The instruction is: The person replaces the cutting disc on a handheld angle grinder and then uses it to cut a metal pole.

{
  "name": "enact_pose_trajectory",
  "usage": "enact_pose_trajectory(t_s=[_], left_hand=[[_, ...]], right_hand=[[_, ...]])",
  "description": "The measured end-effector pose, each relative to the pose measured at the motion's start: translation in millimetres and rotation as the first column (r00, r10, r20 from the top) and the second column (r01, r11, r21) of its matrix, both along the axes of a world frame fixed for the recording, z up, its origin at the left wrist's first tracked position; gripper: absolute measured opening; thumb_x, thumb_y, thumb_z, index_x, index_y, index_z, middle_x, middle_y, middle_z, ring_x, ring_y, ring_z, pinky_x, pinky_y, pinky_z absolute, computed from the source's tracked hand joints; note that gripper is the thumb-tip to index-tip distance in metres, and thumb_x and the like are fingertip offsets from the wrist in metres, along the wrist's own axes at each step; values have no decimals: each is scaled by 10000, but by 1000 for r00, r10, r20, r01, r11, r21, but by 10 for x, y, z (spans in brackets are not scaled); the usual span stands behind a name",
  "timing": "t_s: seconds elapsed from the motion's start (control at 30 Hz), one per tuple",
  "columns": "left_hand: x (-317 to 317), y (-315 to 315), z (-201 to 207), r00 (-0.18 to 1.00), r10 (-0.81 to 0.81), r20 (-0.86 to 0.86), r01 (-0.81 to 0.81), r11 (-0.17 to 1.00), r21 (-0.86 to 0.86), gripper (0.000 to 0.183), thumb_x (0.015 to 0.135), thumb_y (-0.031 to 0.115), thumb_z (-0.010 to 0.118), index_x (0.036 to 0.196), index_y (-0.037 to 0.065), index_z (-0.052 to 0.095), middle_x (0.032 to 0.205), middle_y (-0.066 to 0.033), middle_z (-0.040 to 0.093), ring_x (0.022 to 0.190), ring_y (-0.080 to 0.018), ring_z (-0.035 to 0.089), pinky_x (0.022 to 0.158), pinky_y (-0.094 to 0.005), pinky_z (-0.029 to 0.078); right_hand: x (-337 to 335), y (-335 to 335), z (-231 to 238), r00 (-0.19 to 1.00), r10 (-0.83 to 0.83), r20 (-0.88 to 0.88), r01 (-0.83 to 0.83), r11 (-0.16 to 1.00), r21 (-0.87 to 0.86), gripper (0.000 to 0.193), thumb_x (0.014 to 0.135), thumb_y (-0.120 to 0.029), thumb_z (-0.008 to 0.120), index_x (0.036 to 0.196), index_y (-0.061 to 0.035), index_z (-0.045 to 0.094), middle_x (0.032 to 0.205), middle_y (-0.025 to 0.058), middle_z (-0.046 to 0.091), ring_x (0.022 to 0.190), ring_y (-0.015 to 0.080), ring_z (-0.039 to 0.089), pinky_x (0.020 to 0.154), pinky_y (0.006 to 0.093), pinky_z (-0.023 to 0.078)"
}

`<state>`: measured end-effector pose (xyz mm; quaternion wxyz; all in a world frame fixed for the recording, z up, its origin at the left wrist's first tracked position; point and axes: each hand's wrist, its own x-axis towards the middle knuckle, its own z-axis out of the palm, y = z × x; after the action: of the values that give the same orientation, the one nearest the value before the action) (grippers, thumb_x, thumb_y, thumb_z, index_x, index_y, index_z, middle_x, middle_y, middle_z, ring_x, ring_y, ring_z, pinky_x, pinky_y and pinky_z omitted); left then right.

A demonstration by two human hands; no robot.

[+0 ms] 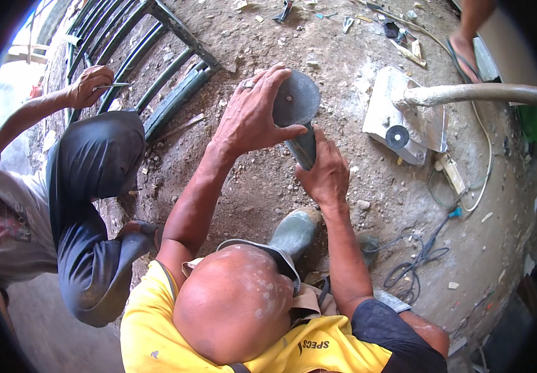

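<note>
Ahead of my chest, my left hand (253, 112) grips the edge of a round dark grey disc (297, 98) with a small centre hole. Its fingers reach along the upper left rim, and its thumb stretches across below. Close under the disc is a tapered dark grey piece (304, 149), narrowing toward me. I cannot tell whether the two are joined. My right hand (327, 168) closes on the right side of the tapered piece, its thumb near the narrow end. Beyond my right hand, a smaller black disc (397, 137) with a pale centre lies on a hoe's blade (380, 112).
The hoe's wooden handle (473, 93) points right. A power strip (451, 174) and coiled cables (414, 267) lie on the rubble-strewn dirt. At left, a co-worker's hand (92, 86) holds a thin pointed tool beside a dark slatted frame (175, 87). Another person's foot (465, 56) is far right.
</note>
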<state>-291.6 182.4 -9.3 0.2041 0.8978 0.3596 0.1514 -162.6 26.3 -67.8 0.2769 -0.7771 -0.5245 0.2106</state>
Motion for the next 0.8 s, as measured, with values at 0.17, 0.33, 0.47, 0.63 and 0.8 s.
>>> enact_pose_trajectory(t_s=[0.17, 0.33, 0.47, 0.63, 0.8], left_hand=[[-32, -39, 10, 996, -18, -83, 26, 996, 88, 996, 618, 504, 879, 1404, 79, 439, 1450, -187, 470, 1302, -369, 498, 1058, -486, 417], [-70, -44, 41, 990, 25, -136, -19, 999, 45, 1006, 626, 556, 855, 1397, 45, 459, 1485, -176, 437, 1332, -338, 477, 1067, -506, 376], [-102, -51, -27, 987, 43, -155, -32, 997, 71, 1003, 618, 576, 853, 1371, 25, 487, 1480, -169, 445, 1320, -332, 490, 1058, -501, 383], [-99, -54, 26, 982, 29, -184, -17, 997, 71, 973, 613, 591, 852, 1341, 32, 530, 1481, -166, 442, 1317, -333, 492, 1053, -500, 385], [-92, -65, 28, 983, 26, -180, -5, 993, 115, 997, 598, 596, 859, 1358, 47, 519, 1494, -165, 421, 1330, -347, 473, 1085, -514, 361]], right_hand=[[-20, 10, -3, 999, 3, 42, -2, 1000, -20, 834, 651, -105, 766, 1423, -109, 448, 1077, 150, 639, 991, 339, 649, 866, 462, 513], [6, 0, -10, 998, 5, 70, -7, 1000, 29, 813, 656, -96, 750, 1417, -98, 463, 1070, 140, 641, 998, 324, 647, 869, 454, 504], [-14, -6, -19, 997, 20, 74, -24, 999, 47, 750, 705, -85, 720, 1411, -78, 468, 1101, 151, 644, 1026, 313, 647, 861, 470, 497], [-23, -5, -25, 996, 20, 90, -24, 999, 37, 746, 707, -78, 719, 1410, -78, 471, 1103, 144, 645, 1023, 313, 647, 859, 472, 494], [-12, -6, 8, 997, 20, 71, -22, 999, 30, 751, 705, -81, 724, 1411, -75, 468, 1106, 147, 643, 1020, 317, 646, 865, 467, 493]])
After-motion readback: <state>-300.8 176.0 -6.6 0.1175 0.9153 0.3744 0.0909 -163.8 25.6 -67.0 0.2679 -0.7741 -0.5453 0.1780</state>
